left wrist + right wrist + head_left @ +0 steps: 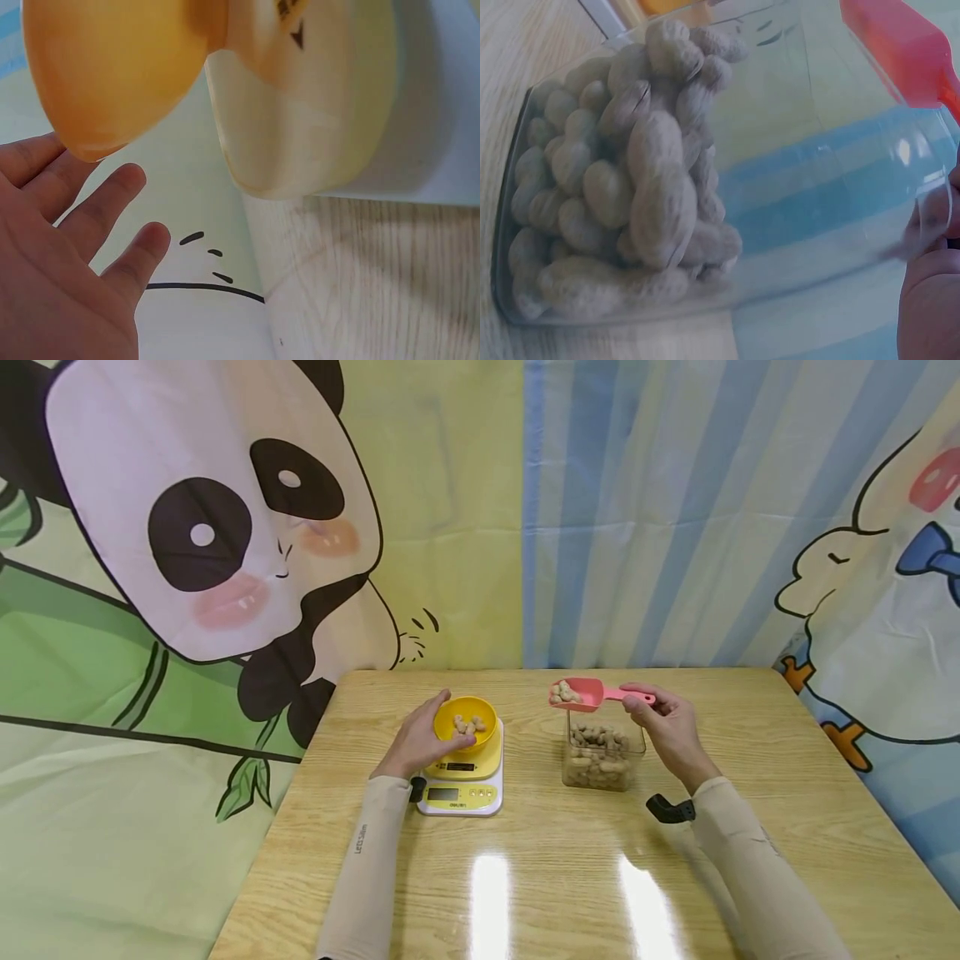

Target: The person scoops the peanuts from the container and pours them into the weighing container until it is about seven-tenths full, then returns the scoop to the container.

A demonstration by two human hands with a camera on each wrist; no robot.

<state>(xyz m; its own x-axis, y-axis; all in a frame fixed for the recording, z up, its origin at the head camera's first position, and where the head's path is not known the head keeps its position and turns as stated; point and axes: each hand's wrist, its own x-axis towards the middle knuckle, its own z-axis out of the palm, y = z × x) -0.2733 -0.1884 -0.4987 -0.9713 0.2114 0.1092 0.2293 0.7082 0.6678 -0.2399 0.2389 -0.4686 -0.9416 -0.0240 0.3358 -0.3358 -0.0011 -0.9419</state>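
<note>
Stretching both sleeved forearms forward over the tabletop (pixel 562 839). Pinching, with the fingers of the right hand (pixel 671 727), the handle of a pink scoop (pixel 591 692), pointed to the left and loaded with peanuts (pixel 564 693), near the top rim of a clear container (pixel 635 742) of peanuts. With the left hand (pixel 418 739), gripping a yellow bowl (pixel 474 703), placed on a scale (pixel 480 808) and containing a few peanuts: laying the thumb along its near side, stretching two fingers apart from the bowl.

Left sleeve (pixel 367 885), seven o'clock: "Lets Slim". Scale (pixel 461 783), six o'clock: brand too small; left-wrist view, one o'clock: dark arrow (pixel 298 35) on it.
</note>
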